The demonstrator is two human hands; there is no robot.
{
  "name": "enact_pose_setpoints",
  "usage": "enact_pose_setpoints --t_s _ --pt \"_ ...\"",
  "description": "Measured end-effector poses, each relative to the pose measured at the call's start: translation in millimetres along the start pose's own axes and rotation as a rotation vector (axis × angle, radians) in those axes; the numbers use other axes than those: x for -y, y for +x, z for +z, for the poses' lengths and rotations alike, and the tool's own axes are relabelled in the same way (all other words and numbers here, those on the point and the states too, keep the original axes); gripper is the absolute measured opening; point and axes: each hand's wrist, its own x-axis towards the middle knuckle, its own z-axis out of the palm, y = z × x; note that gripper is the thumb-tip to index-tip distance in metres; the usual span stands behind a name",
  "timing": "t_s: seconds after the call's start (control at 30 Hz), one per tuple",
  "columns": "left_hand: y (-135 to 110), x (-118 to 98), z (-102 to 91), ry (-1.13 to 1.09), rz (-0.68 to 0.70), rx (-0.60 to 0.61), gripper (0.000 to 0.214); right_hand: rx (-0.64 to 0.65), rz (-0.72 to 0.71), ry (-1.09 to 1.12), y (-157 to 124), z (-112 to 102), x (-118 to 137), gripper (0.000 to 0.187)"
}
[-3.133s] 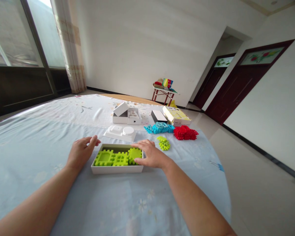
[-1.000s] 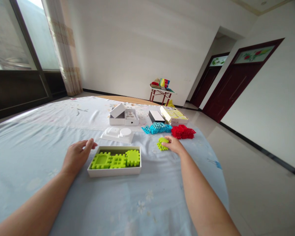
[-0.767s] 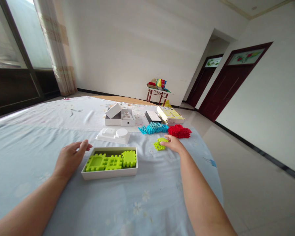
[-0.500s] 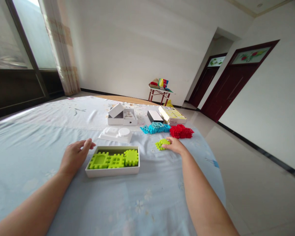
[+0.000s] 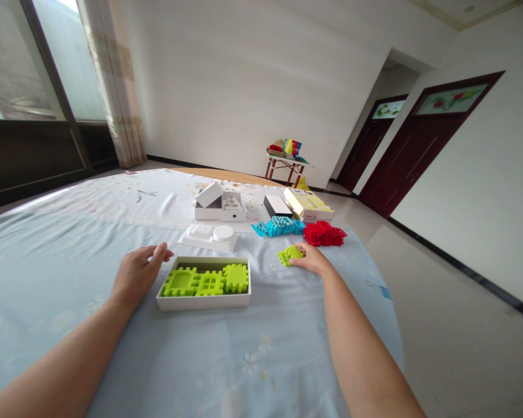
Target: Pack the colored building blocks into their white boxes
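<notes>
A shallow white box (image 5: 203,301) sits on the blue cloth and holds three lime-green toothed blocks (image 5: 204,280) side by side. My left hand (image 5: 138,273) rests at the box's left end, fingers loosely curved and holding nothing. My right hand (image 5: 312,259) reaches out to the right of the box. Its fingers pinch a loose lime-green block (image 5: 289,254) that lies on the cloth.
Behind lie a pile of blue blocks (image 5: 278,226), a pile of red blocks (image 5: 324,233), a white plastic insert (image 5: 210,235), an open white box (image 5: 220,205), a black box (image 5: 276,205) and a yellow box (image 5: 307,204). The table's edge (image 5: 386,302) drops off at the right.
My right hand left the box and reached right to the loose green block, then closed its fingers on it. My left hand stayed at the box's left end.
</notes>
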Motion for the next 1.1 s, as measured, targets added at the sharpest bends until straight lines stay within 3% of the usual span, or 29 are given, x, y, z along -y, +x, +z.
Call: enact_pose_setpoints --t_s 0.33,0.57,0.77,0.9,1.1 --pt "0 1 1.4 -0.010 0.010 -0.021 0.042 -0.044 -0.033 0.038 -4 0 14 0.068" --pt "0 2 1.4 -0.017 0.013 -0.021 0.043 0.047 -0.229 -0.156 -16 18 63 0.069" --pt "1 2 2.2 -0.024 0.018 -0.032 0.044 0.152 -0.288 -0.345 -32 31 96 0.065" --pt "1 2 2.2 -0.031 0.014 -0.038 0.044 0.233 -0.304 -0.403 -38 31 103 0.055" --pt "1 1 1.9 -0.042 0.018 -0.046 0.044 0.190 -0.327 -0.453 -35 32 99 0.046"
